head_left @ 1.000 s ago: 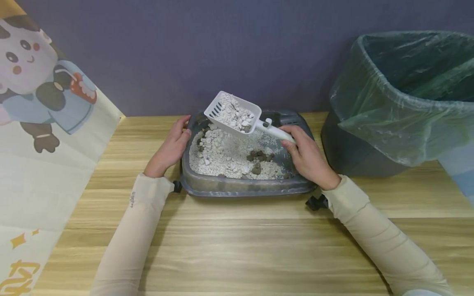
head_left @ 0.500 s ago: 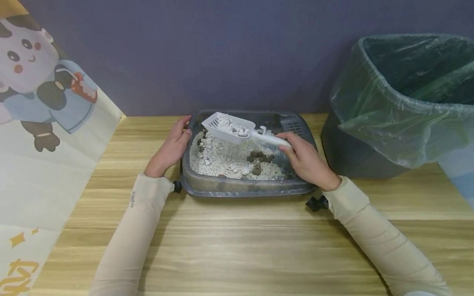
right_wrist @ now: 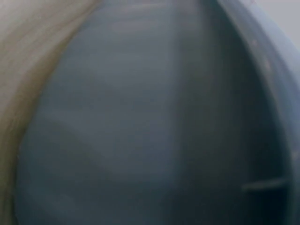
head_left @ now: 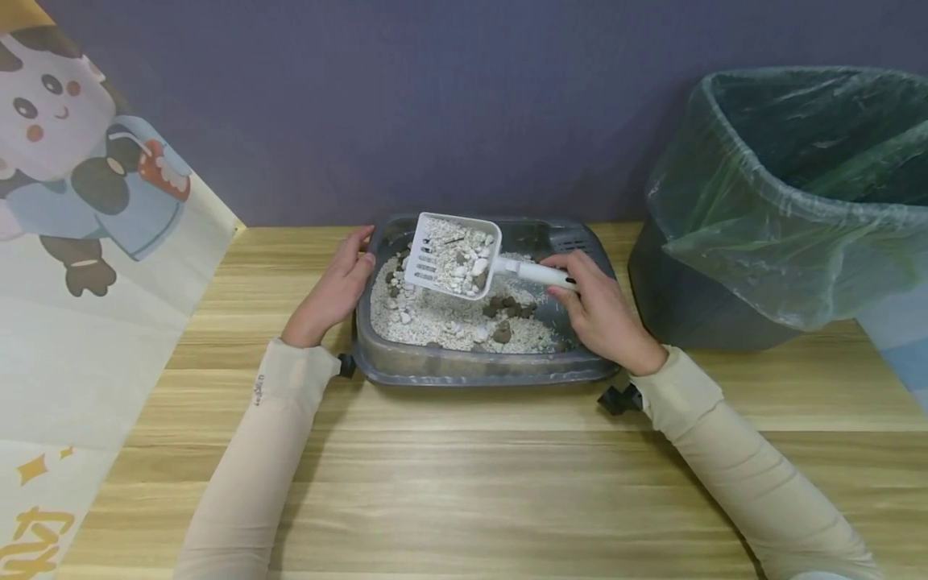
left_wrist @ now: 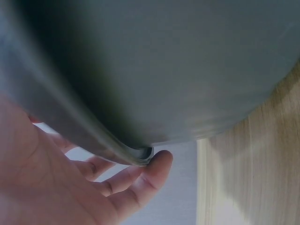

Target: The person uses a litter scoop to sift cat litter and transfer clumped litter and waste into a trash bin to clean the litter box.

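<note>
- Above the gray tray (head_left: 486, 362), toward its far side, is the white scoop (head_left: 416, 268). It has pale litter (head_left: 406, 329) in it, with some lumps. I can't tell if its bottom touches the litter in the tray.
- The right hand (head_left: 605, 310) has the scoop. Its fingers grip the end of the handle (head_left: 536, 273).
- The scoop is long from side to side. From the right fingers, its wide end points left and just a bit away from the person. Its top faces up, so you can see what is in it.
- The left hand (head_left: 333, 292) is at the left side of the tray. Its fingers curl round the rim, and the left wrist view shows them bent under the edge. They are near the tip of the scoop but do not touch it.
- Under the handle, a bit nearer the person, brown lumps (head_left: 510, 306) sit on the litter in the tray.
- The bin (head_left: 710, 298), with a green bag (head_left: 732, 217) over its top, is on the other side: right of the right hand. So the wide end of the scoop is well apart from it, and the right hand is the nearer one.
- The tray and the bin are on the table (head_left: 471, 475). The right wrist view shows no fingers, just the tray's gray side up close.
</note>
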Demonstrator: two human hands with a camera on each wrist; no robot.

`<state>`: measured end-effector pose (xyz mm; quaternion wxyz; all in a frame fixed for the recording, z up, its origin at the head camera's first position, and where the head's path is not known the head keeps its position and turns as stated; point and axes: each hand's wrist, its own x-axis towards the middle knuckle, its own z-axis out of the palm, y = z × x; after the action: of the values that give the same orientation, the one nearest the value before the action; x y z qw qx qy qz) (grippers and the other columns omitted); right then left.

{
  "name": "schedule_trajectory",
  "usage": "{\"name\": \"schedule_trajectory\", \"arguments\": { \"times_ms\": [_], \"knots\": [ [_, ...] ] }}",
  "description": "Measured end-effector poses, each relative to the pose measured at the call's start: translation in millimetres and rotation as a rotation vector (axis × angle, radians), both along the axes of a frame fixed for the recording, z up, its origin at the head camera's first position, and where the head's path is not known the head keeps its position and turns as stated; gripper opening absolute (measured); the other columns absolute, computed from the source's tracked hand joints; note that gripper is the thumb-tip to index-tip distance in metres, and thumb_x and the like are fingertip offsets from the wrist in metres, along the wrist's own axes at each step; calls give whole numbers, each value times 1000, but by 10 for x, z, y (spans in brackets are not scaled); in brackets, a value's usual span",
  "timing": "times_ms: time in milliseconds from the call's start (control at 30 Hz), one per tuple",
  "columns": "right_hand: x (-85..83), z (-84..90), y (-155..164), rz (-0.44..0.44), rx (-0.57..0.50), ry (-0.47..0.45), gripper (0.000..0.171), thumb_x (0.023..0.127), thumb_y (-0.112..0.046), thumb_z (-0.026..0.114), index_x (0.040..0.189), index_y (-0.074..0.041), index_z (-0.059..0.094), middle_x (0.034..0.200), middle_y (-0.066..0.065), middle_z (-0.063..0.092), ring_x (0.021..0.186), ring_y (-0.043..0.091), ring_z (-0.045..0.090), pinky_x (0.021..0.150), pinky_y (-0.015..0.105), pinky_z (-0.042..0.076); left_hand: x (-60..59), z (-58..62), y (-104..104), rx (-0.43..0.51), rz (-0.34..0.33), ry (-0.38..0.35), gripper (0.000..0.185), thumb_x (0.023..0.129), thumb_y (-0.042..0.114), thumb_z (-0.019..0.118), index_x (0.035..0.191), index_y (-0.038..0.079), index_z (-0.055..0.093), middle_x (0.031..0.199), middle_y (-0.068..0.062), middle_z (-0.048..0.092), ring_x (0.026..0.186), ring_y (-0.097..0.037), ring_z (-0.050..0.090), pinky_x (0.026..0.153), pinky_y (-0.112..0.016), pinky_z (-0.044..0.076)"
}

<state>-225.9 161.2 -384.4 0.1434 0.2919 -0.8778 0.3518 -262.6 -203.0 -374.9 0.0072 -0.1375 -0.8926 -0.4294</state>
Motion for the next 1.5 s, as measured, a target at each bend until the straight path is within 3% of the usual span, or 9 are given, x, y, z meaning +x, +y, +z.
{"name": "schedule_trajectory", "arguments": {
  "times_ms": [433, 767, 967, 1400, 1500],
  "knots": [
    [-8, 0, 12, -28, -34, 24, 35, 91, -7, 58, 126, -6, 52, 100, 6, 51, 72, 15, 46, 60, 33, 38, -2, -4, -6, 3, -9, 1, 53, 101, 21, 30, 149, 1, 19, 136, -24, 32, 124, -36, 34, 104, -51, 25],
    [27, -25, 13, 3, 34, -122, 37, 99, -24, 47, 132, -9, 50, 99, 4, 56, 66, 15, 45, 57, 33, 39, 9, -19, -13, -1, -4, -10, 53, 101, 21, 30, 149, 1, 19, 136, -24, 32, 124, -36, 34, 103, -51, 26],
    [30, 1, 16, 57, 53, -144, 33, 98, -28, 48, 127, -14, 57, 79, -2, 53, 50, 14, 37, 48, 30, 35, 11, -1, -12, 2, -10, -3, 53, 101, 21, 29, 149, 1, 19, 136, -26, 32, 123, -37, 34, 102, -52, 27],
    [25, -12, 27, 77, 45, -126, 30, 98, -27, 50, 123, -14, 60, 75, -4, 52, 45, 12, 33, 45, 29, 33, 3, -1, -9, -3, -7, -11, 52, 101, 21, 30, 148, 1, 19, 136, -25, 32, 123, -37, 35, 103, -52, 26],
    [19, -7, 22, 83, 41, -102, 30, 98, -25, 51, 124, -12, 59, 83, -3, 54, 51, 12, 37, 48, 29, 35, 3, 2, -13, -2, -7, -8, 53, 101, 21, 30, 148, 0, 19, 136, -25, 32, 124, -37, 34, 104, -51, 26]
  ]
}}
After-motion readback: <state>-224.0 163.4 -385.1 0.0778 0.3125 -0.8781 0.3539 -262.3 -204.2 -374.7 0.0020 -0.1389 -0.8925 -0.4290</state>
